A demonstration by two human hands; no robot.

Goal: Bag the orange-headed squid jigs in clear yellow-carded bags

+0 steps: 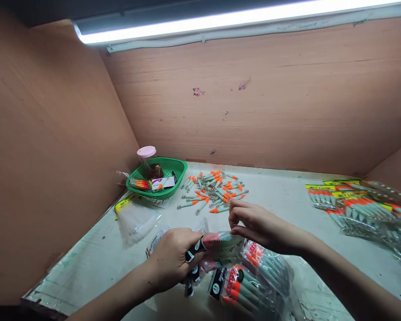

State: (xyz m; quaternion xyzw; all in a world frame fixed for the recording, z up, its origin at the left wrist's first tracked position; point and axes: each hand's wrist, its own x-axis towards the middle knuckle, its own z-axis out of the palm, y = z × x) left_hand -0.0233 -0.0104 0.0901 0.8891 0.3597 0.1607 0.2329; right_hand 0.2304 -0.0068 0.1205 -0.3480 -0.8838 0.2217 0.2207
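Lure packet (223, 250) near centre, left hand (177, 250) grasping it by the black header (198, 245); right hand (250, 223) curled at its right end, can't tell if pinching. Hard tug could split it, dumping contents toward loose lures (217, 189) on far side.

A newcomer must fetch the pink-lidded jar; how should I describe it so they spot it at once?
At the far left of the white table, near where the brown walls meet, sits a green basket. At its back left, a clear jar rises above the rim. Its round, pale pink lid sets it apart from its neighbours.
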